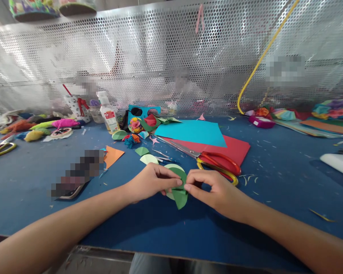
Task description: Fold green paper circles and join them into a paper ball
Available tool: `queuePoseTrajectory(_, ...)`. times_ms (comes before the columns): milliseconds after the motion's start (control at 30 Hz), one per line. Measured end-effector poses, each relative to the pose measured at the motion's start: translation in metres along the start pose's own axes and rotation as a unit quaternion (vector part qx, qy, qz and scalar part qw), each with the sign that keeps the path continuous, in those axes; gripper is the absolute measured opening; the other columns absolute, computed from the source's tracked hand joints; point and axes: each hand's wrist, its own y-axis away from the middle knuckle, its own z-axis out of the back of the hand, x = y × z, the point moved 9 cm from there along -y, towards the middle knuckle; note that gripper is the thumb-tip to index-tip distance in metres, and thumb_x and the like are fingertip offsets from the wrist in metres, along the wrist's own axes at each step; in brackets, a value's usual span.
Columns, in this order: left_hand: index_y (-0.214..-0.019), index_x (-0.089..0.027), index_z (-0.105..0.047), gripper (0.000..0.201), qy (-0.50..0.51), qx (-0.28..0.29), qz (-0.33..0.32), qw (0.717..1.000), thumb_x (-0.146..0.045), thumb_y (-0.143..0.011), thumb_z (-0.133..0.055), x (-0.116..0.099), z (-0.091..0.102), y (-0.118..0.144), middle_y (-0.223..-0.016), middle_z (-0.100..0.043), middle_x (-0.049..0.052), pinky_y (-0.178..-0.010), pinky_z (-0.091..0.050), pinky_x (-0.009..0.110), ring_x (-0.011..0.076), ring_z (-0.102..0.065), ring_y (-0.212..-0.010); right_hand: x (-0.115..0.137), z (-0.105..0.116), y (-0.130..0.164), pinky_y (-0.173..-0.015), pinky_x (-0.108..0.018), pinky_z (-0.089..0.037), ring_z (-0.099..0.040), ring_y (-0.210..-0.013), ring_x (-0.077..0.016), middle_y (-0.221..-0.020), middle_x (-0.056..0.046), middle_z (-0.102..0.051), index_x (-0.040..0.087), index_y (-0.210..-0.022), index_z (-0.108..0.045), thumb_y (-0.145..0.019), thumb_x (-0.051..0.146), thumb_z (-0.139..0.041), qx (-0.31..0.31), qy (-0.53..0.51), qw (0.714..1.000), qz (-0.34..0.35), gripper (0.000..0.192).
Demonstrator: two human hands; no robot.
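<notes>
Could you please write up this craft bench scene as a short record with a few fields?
Surface: blue table
Left hand: pinching the green paper piece
Right hand: pinching the same piece from the other side
Just behind the hands: red-handled scissors, lying on red paper sheet
Further back: cyan paper sheet, glue bottle
Backdrop: perforated metal screen

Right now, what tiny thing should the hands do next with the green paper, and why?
Probably press the fold flat. Both the left hand and right hand pinch the green paper at its middle, and it looks bent but not creased, lifted just off the table.
</notes>
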Motion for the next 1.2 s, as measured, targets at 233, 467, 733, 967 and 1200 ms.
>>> queuePoseTrajectory(233, -0.072, -0.013, -0.071, 0.019, -0.005, 0.019, 0.027, 0.999, -0.03, -0.068, -0.067, 0.0, -0.003, 0.002, -0.054, -0.06, 0.0, -0.048, -0.043, 0.016, 0.0063, -0.053, -0.05, 0.002, 0.006, 0.001, -0.056, -0.023, -0.036, -0.042, -0.059, -0.0096, -0.064, 0.003, -0.047, 0.018, -0.064, -0.048, -0.083, 0.025, -0.046, -0.025, -0.01, 1.0, 0.006, 0.02)
queuePoseTrajectory(467, -0.07, -0.013, -0.07, 0.02, -0.011, 0.025, 0.029, 0.999, -0.032, -0.067, -0.067, 0.003, -0.004, 0.002, -0.055, -0.06, 0.0, -0.048, -0.043, 0.017, 0.0071, -0.053, -0.051, 0.0, 0.0, 0.001, -0.056, -0.023, -0.035, -0.042, -0.059, -0.0097, -0.064, 0.003, -0.046, 0.018, -0.064, -0.049, -0.083, 0.026, -0.044, 0.003, -0.007, 1.0, 0.002, 0.021)
queuePoseTrajectory(733, -0.067, -0.013, -0.068, 0.021, 0.008, 0.048, 0.026, 0.998, -0.033, -0.071, -0.063, 0.002, -0.008, 0.001, -0.054, -0.058, -0.001, -0.05, -0.045, 0.018, 0.0072, -0.054, -0.05, -0.002, -0.008, 0.003, -0.056, -0.023, -0.034, -0.043, -0.06, -0.0096, -0.066, 0.003, -0.048, 0.018, -0.066, -0.049, -0.084, 0.027, -0.045, 0.042, -0.002, 0.999, 0.002, 0.021)
queuePoseTrajectory(967, -0.074, -0.014, -0.071, 0.021, -0.004, 0.054, 0.028, 0.998, -0.034, -0.068, -0.066, 0.004, -0.007, 0.001, -0.06, -0.063, 0.0, -0.051, -0.046, 0.019, 0.0076, -0.054, -0.052, -0.002, -0.009, 0.002, -0.055, -0.022, -0.033, -0.042, -0.059, -0.0092, -0.065, 0.003, -0.047, 0.017, -0.065, -0.05, -0.083, 0.027, -0.046, 0.045, -0.003, 0.999, -0.003, 0.02)
queuePoseTrajectory(1200, -0.075, -0.014, -0.071, 0.022, -0.016, 0.068, 0.027, 0.997, -0.034, -0.068, -0.066, 0.004, -0.008, 0.001, -0.061, -0.064, 0.001, -0.051, -0.045, 0.018, 0.0076, -0.054, -0.053, 0.001, -0.009, 0.002, -0.054, -0.022, -0.033, -0.042, -0.059, -0.0095, -0.064, 0.002, -0.047, 0.017, -0.065, -0.05, -0.082, 0.023, -0.046, 0.045, 0.003, 0.999, -0.001, 0.019)
